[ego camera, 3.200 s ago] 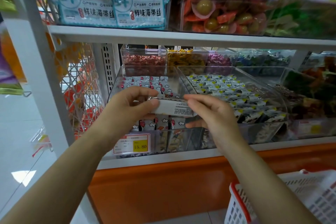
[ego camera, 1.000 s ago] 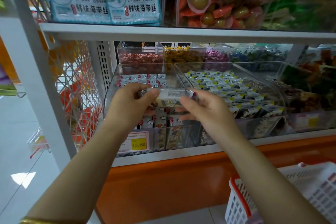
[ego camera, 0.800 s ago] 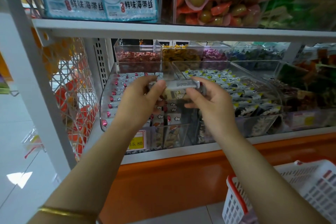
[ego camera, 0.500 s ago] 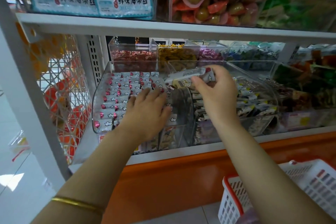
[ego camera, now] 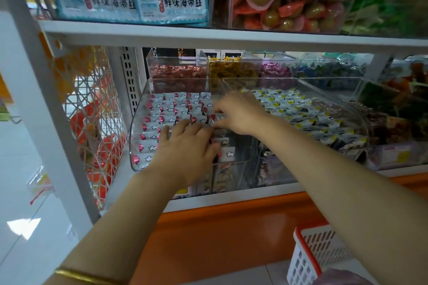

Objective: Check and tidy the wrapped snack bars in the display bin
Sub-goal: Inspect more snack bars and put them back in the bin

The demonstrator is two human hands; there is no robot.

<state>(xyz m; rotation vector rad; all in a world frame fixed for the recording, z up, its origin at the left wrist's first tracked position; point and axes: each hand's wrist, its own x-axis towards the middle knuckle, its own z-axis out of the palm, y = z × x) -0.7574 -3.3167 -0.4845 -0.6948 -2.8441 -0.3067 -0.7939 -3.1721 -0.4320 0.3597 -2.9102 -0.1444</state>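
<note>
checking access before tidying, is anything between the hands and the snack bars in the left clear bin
Nothing visible does. The clear bin is open on top; the left hand rests on the snack bars and the right hand reaches among those by its right wall.

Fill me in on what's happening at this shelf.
A person is tidying the clear display bin on a shop shelf. The left hand lies with fingers spread on the rows of wrapped snack bars near the front. The right hand reaches in further back at the bin's right side, fingers curled down among the bars; whether it pinches one is unclear.
</note>
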